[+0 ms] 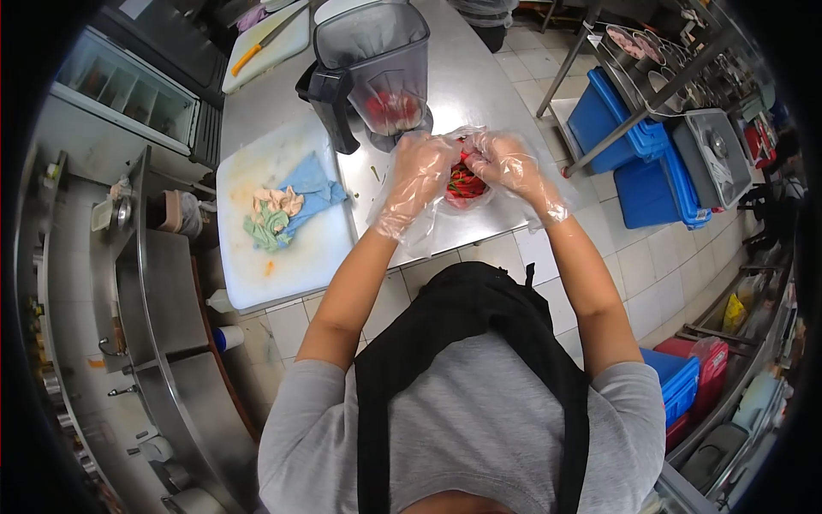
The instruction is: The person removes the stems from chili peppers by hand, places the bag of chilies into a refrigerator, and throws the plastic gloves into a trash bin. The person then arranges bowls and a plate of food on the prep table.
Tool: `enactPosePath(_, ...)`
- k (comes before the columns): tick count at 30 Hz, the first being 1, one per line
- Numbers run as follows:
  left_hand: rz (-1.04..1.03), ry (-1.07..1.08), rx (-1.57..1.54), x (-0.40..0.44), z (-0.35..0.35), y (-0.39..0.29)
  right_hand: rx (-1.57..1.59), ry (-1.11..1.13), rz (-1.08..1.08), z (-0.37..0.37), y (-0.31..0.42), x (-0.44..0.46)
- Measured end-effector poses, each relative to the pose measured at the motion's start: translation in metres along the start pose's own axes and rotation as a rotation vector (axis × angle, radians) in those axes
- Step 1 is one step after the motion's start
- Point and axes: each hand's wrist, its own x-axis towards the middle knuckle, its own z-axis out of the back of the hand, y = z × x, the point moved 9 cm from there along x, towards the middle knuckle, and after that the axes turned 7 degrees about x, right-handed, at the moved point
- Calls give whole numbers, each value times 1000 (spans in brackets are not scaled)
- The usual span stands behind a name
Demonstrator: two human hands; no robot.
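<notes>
Head view: near the blender jug [390, 77], chilies [465, 185] are flanked by left hand [423, 170] and right hand [512, 164], grips curled, any hold obscured.

A working kitchen, more commercial than domestic: a steel table [469, 68] bears cutting boards [300, 278], a knife [247, 59] and a big blender [396, 73]; steel counters [175, 295] with taps [125, 391] line the left; pots [626, 55] of food crowd a rack [604, 144]; blue tubs [651, 193] stand beside pale floor tiles [552, 257]; the person wears an apron [475, 300] and clear gloves [415, 176].
</notes>
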Motion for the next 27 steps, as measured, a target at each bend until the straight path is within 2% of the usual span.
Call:
enactPosePath(2,2,238,57,1,-14,5,38,12,-10,1,3,3)
enactPosePath(3,3,236,59,0,-13,7,37,0,57,2,7,4)
enactPosePath(4,35,181,-82,-1,-8,10,37,-11,123,2,11,3)
enactPosePath(5,67,126,-223,-2,-5,14,36,-12,123,-2,4,2)
enactPosePath(6,67,125,-223,-2,-6,16,-12,-30,100,-6,-2,1)
enactPosePath(8,-22,198,-103,-4,-15,13,-60,-45,81,-8,-14,-2)
enactPosePath(9,-18,196,-101,-4,-11,12,-66,-24,139,-6,-2,-4)
enactPosePath(11,161,366,-325,-13,-20,18,-70,0,201,-7,9,-8)
enactPosePath(12,164,364,-323,-19,-24,21,10,25,144,-10,4,-8)
enactPosePath(14,-61,82,-328,-29,-11,13,90,50,88,-13,1,-11)
enactPosePath(15,-59,80,-328,-30,-9,12,187,80,46,-17,-3,-14)
enactPosePath(17,410,444,-911,-49,-45,29,286,113,3,-22,-7,-16)
enactPosePath(18,411,443,-911,-48,-40,27,391,136,-75,-25,-14,-17)
enactPosePath(20,591,578,-1114,-54,-43,22,495,158,-153,-32,-22,-19)
enactPosePath(22,600,563,-1191,-58,-48,24,819,101,-373,-41,-39,-27)
enactPosePath(25,622,516,-1262,-54,-42,21,903,66,-358,-42,-37,-27)
enactPosePath(27,637,488,-1256,-51,-31,19,835,60,-338,-36,-36,-18)
